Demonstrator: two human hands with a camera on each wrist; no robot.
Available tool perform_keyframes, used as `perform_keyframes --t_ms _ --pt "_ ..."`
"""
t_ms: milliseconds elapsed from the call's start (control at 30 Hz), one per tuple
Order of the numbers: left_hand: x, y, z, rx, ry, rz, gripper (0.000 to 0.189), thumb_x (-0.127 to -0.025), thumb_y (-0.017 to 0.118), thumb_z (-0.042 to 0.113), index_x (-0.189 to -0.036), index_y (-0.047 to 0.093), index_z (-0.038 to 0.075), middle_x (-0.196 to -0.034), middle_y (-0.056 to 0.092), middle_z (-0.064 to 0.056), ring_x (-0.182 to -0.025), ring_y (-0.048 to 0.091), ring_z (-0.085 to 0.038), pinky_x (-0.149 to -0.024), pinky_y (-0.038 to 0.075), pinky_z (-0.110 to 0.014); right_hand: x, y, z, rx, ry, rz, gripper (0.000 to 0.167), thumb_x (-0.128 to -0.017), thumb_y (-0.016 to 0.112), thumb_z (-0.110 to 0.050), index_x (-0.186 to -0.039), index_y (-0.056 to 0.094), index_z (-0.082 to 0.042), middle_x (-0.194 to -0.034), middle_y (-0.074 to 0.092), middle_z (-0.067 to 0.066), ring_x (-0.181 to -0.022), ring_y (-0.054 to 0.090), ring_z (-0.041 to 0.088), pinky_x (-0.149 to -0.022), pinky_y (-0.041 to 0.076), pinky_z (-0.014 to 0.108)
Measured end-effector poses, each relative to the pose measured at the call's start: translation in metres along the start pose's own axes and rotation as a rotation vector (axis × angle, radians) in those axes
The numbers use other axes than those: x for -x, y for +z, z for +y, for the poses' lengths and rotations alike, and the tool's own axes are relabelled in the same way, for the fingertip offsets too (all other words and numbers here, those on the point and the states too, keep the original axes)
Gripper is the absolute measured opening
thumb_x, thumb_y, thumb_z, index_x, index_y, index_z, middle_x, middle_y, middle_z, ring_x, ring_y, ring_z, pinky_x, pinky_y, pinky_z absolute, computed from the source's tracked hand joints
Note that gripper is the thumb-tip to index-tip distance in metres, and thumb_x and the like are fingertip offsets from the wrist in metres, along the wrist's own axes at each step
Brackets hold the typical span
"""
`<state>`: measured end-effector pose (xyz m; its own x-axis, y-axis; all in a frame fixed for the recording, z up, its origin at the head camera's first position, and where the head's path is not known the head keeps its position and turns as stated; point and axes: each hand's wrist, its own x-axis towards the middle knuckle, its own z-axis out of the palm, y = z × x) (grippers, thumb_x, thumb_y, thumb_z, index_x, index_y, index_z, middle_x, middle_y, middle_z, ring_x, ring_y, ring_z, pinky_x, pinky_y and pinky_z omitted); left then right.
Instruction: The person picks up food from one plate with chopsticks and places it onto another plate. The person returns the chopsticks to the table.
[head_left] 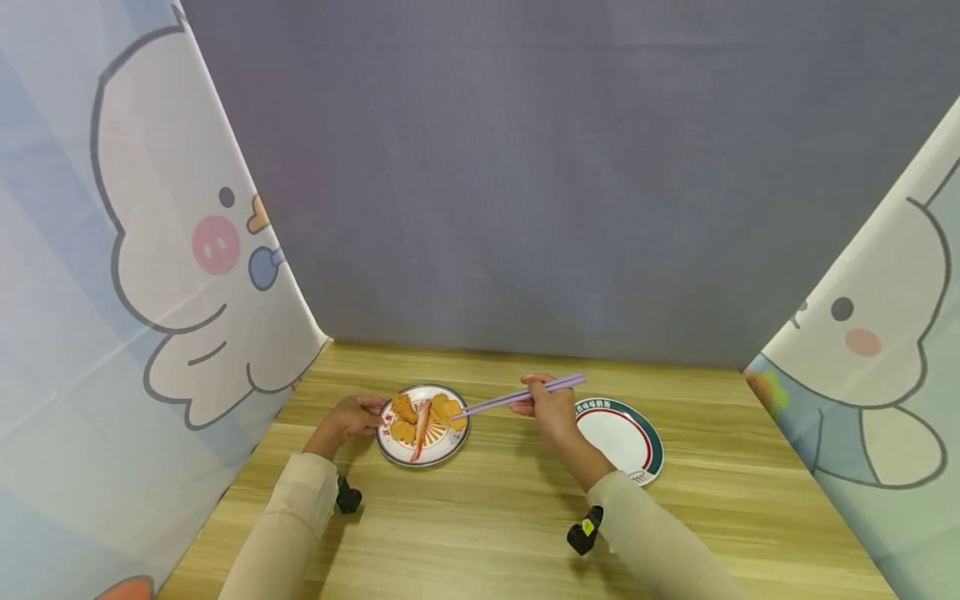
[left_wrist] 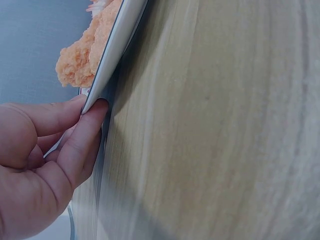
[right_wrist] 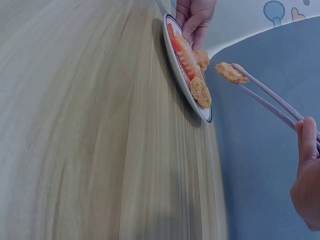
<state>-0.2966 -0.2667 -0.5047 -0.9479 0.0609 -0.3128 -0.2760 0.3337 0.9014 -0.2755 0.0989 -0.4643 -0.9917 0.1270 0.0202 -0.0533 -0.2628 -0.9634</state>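
Observation:
My left hand (head_left: 356, 417) pinches the left rim of a patterned white plate (head_left: 442, 455), thumb on top and fingers beneath, as the left wrist view shows. On that plate lie a red-and-white shrimp (right_wrist: 185, 57) and breaded fried pieces, one (right_wrist: 200, 93) near the edge and another (right_wrist: 202, 59) behind. My right hand (head_left: 551, 408) holds a pair of lilac chopsticks (head_left: 510, 400), slanting down to the left. Their tips grip one fried piece (right_wrist: 230, 73), which is raised off the plate in the right wrist view.
A second white plate (head_left: 611, 437) with a green and red rim sits on the wooden table (head_left: 450, 533), partly behind my right forearm. A grey backdrop (head_left: 510, 183) stands behind the table, with cartoon-printed curtains (head_left: 165, 208) at both sides.

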Motion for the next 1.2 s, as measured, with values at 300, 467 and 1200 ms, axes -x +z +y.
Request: perform_keyframes --t_ms 300,467,1200 --pt "-0.001 0.000 -0.001 0.007 -0.006 0.011 0.047 -0.091 0.065 -0.013 -0.137 0.055 -0.013 -0.103 0.066 -0.014 -0.079 0.065 -0.013 -0.070 0.060 -0.028 -0.002 -0.015 -0.009 0.014 0.014 0.008 0.028 -0.103 0.049 -0.002 -0.118 0.062 0.017 -0.085 0.068 0.013 -0.059 0.072 0.015 -0.060 0.061 0.026" --pt "-0.002 0.001 -0.002 -0.002 -0.009 0.024 0.047 -0.091 0.065 -0.013 -0.137 0.056 -0.012 -0.103 0.066 -0.013 -0.079 0.065 -0.013 -0.070 0.060 -0.028 -0.002 -0.024 -0.014 0.035 0.001 0.013 0.029 -0.103 0.048 -0.003 -0.118 0.061 0.018 -0.082 0.068 0.014 -0.058 0.071 0.014 -0.060 0.061 0.026" --pt "-0.002 0.000 -0.002 0.012 -0.014 0.021 0.047 -0.090 0.065 -0.014 -0.136 0.055 -0.013 -0.101 0.065 -0.013 -0.078 0.064 -0.014 -0.069 0.060 -0.028 -0.006 -0.067 -0.033 0.013 0.037 0.105 0.025 -0.104 0.050 -0.007 -0.117 0.060 0.013 -0.073 0.071 0.009 -0.055 0.071 0.013 -0.059 0.061 0.025"
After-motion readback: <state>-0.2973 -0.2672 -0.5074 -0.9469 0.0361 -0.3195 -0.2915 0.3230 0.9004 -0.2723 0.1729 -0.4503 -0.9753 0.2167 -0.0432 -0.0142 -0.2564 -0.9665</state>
